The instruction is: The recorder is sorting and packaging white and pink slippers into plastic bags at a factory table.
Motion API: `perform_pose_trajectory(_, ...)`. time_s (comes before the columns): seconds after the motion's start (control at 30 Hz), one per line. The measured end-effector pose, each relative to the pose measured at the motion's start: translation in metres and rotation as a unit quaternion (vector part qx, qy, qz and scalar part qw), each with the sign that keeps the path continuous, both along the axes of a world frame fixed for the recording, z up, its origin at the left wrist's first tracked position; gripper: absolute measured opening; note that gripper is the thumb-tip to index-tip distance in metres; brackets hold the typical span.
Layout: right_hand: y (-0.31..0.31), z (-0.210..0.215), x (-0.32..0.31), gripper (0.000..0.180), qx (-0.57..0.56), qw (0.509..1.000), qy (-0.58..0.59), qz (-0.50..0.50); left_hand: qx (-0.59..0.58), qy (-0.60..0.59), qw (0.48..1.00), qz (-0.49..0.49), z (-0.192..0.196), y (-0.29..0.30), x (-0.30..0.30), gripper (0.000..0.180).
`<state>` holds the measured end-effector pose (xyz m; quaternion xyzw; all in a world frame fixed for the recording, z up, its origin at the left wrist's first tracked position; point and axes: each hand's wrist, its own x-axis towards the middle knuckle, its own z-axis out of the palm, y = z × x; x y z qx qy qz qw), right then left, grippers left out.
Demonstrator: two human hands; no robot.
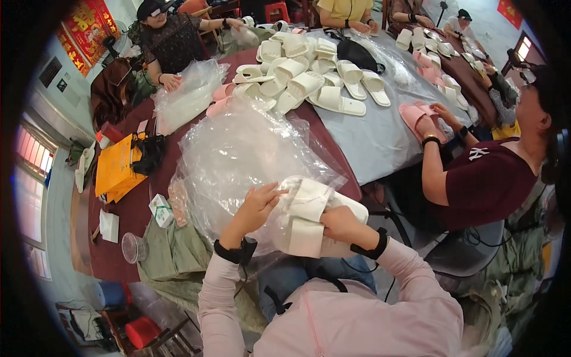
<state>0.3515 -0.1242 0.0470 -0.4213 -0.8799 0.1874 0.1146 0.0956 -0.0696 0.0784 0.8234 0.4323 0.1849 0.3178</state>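
The left hand lies with fingers curled on the left side of a pair of white slippers, pinching a clear bag against them; the right hand is closed on the slippers' right side from below, thumb on top. The slippers sit stacked sole to sole, near the person's lap at the near edge of the table, partly wrapped by the bag, whose loose crinkled plastic billows up and to the left over the dark red tabletop. Both wrists wear black bands, with pink sleeves behind them. Farther away, in the middle of the table, lies a heap of white slippers, with a few pink slippers at its left edge and another pile of bags to the far left. A grey cloth covers the right part of the table. On the left lie an orange packet, a small green-and-white box and a clear cup. To the right sits a person in a maroon shirt, whose hands hold a pink slipper. Other people sit at the far side.
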Motion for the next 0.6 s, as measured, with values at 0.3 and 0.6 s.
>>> perform_pose_trajectory(0.3,-0.007,-0.003,-0.029,0.016,0.124,0.983,0.044,-0.128,0.11,-0.003,0.994,0.009,-0.017,-0.011,0.016,0.037)
perform_pose_trajectory(0.6,0.003,-0.017,-0.042,0.019,0.083,0.978,0.096,-0.168,0.157,0.056,0.986,-0.018,0.005,-0.032,0.039,0.084)
